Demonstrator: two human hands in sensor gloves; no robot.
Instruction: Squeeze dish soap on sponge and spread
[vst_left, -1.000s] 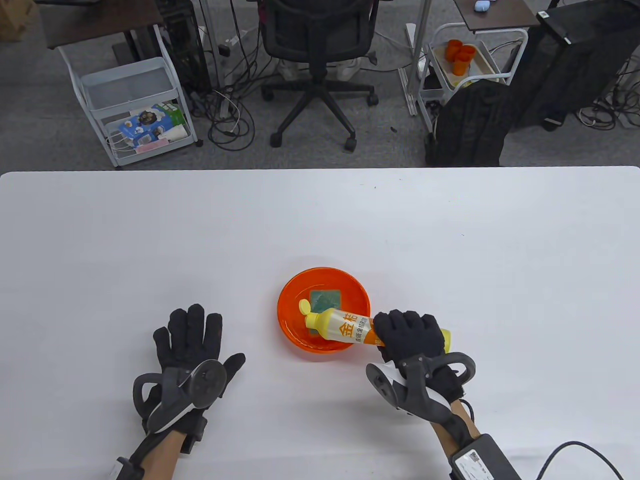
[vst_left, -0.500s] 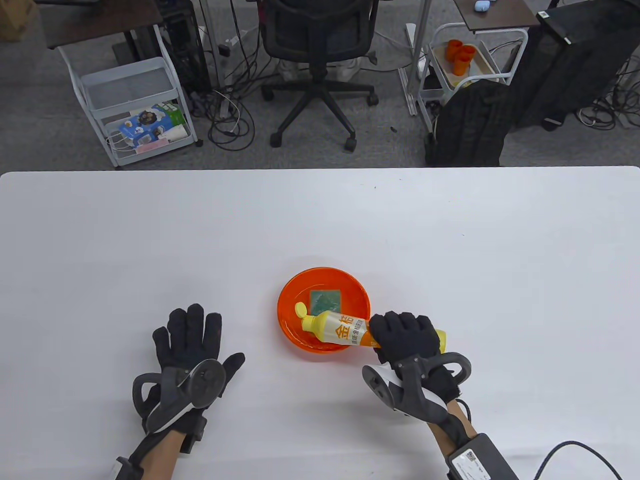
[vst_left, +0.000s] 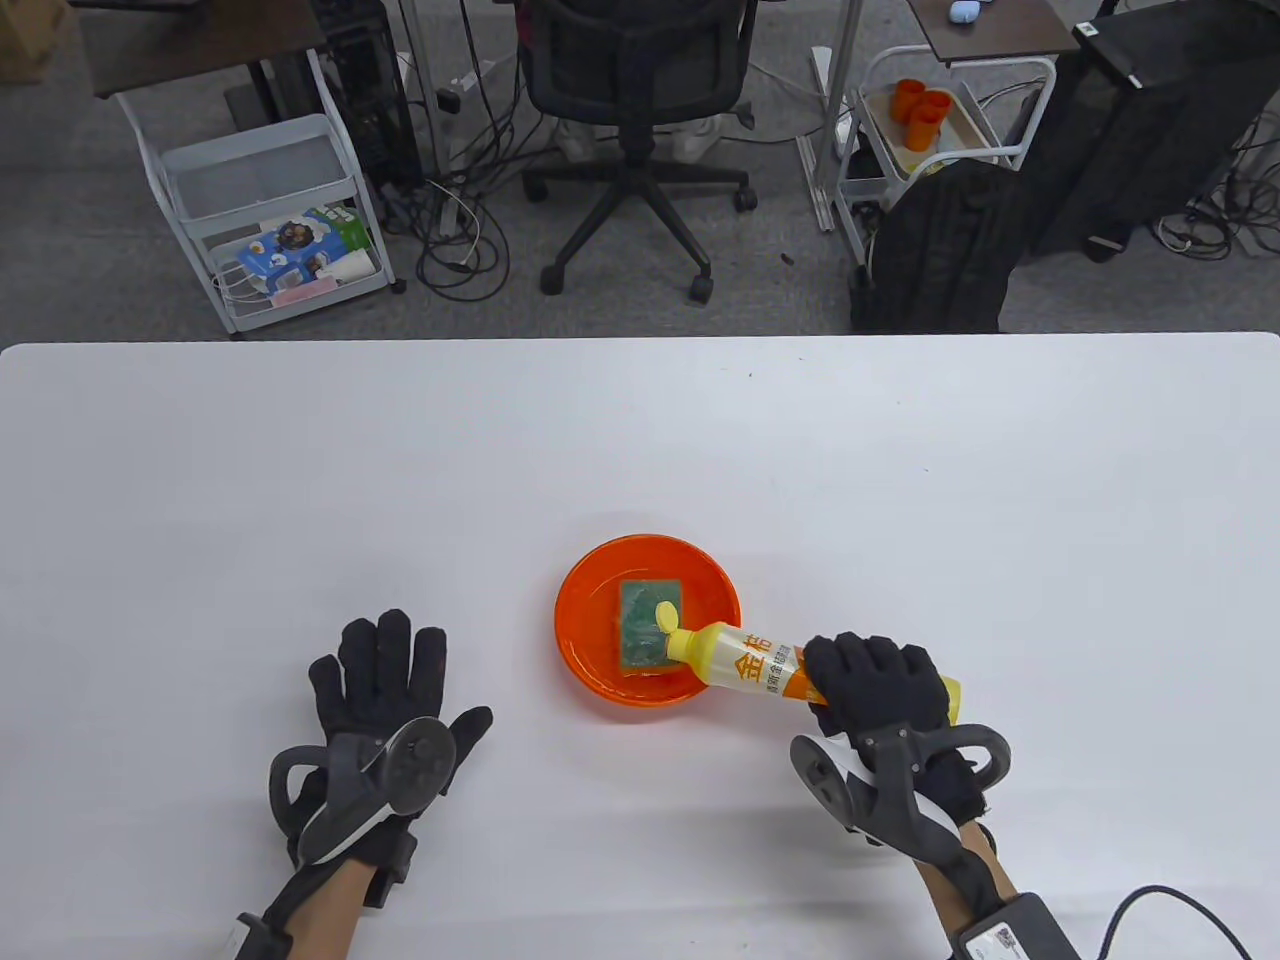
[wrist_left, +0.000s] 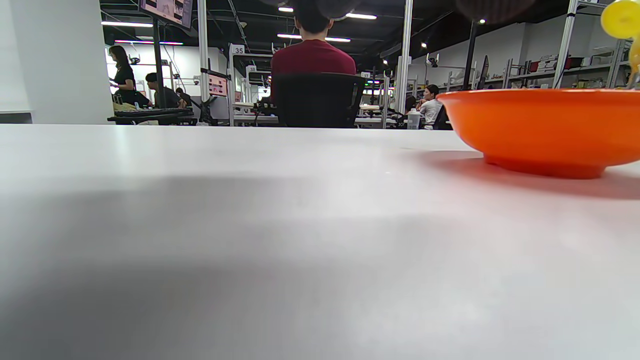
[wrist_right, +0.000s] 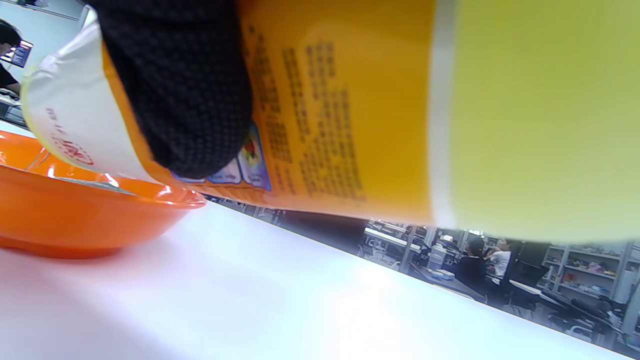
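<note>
- Gripping the soap bottle (vst_left: 745, 665) around its lower half, the right hand (vst_left: 878, 685) held it tipped on its side, its fingers (wrist_right: 180, 95) wrapped tight over the orange label.
- The bottle's yellow cap (vst_left: 664, 614) pointed left and sat over the green sponge (vst_left: 642, 632), near the sponge's right edge; whether soap was coming out could not be told.
- The sponge lay flat inside an orange bowl (vst_left: 585, 590), which stood on the white table (vst_left: 640, 440) a little nearer the person than its middle.
- The bottle's neck crossed above the bowl's right rim; from the right wrist view the label hung just over that rim, and touch could not be judged.
- The left hand (vst_left: 385, 700) rested palm down on the table, well to the left of the bowl, its fingers spread flat and holding nothing.
- From the left wrist view the bowl (wrist_left: 542, 125) stood at the right, with the yellow cap (wrist_left: 620, 19) above its rim.
</note>
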